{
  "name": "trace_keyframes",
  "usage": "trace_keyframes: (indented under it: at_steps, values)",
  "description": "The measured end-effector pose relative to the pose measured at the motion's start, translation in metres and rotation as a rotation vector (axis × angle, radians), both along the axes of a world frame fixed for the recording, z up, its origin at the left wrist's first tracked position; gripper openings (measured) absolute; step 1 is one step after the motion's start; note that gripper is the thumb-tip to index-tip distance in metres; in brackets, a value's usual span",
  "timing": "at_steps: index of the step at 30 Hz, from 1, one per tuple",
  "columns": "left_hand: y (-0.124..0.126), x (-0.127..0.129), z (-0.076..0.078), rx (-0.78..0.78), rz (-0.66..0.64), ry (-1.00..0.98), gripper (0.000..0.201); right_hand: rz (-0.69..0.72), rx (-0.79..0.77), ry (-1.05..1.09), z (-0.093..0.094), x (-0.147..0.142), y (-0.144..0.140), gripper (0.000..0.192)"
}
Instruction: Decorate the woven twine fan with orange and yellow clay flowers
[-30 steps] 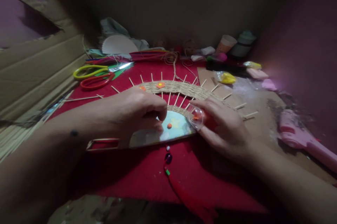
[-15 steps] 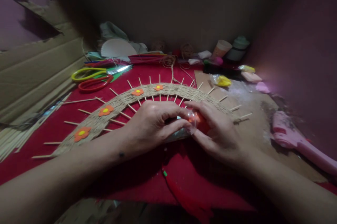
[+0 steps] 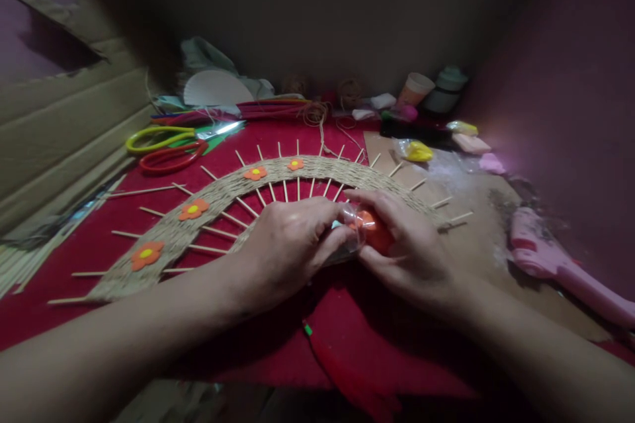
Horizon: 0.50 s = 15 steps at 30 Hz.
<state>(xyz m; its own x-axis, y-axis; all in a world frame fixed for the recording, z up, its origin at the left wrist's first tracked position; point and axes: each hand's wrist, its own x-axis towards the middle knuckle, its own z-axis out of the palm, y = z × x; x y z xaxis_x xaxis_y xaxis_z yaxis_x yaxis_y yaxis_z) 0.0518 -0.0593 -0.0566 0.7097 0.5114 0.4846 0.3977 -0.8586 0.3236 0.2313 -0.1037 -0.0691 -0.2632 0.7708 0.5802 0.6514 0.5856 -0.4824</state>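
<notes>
A person's two bare hands meet at the centre of a red felt mat point(image 3: 149, 211), seen from above and slightly behind.

The work in hand is a fan-shaped craft piece point(image 3: 223, 194): a woven straw band curving from 8 o'clock up to 12 o'clock and down toward 3 o'clock, with thin wooden sticks radiating through it like spokes. Four orange foam flowers with yellow centres already sit on the band: one point(image 3: 145, 254) near 8 o'clock, another point(image 3: 193, 208) at about 9 o'clock, a third point(image 3: 254, 173) toward 11 o'clock and the last point(image 3: 295, 163) at 12 o'clock. The right-hand stretch of the band carries none, so the decorating looks roughly half done.

The right hand point(image 3: 417, 251) curls closed around a small clear plastic pouch of orange pieces point(image 3: 370, 228), thumb on top, fingers beneath. The left hand point(image 3: 292, 244) is bunched, its fingertips pinched at the pouch's mouth; whether they hold a piece cannot be seen. The pouch lies between the two hands, just in front of the band's inner edge.

At 10 o'clock lie yellow-handled scissors point(image 3: 159, 138) and red-handled scissors point(image 3: 171, 158). A pink glue gun point(image 3: 555, 257) rests at 3 o'clock.
</notes>
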Motion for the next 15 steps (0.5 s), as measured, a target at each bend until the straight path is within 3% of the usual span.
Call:
trace_keyframes:
  at_steps: [5,7,12,15]
  values:
    - [-0.007,0.001,0.002,-0.086,-0.049,-0.061,0.009,0.037,-0.037,0.033,0.002,0.0,-0.003,0.034]
    - [-0.008,0.003,0.008,-0.269,-0.019,-0.04,0.007,0.058,-0.039,0.009,0.003,0.0,-0.004,0.036]
    - [-0.002,-0.002,0.033,-0.963,-0.033,-0.077,0.014,-0.005,-0.032,-0.024,0.002,0.005,0.0,0.034]
    - [0.006,-0.011,0.041,-1.072,-0.073,-0.199,0.011,-0.076,-0.033,0.019,0.002,0.007,0.003,0.032]
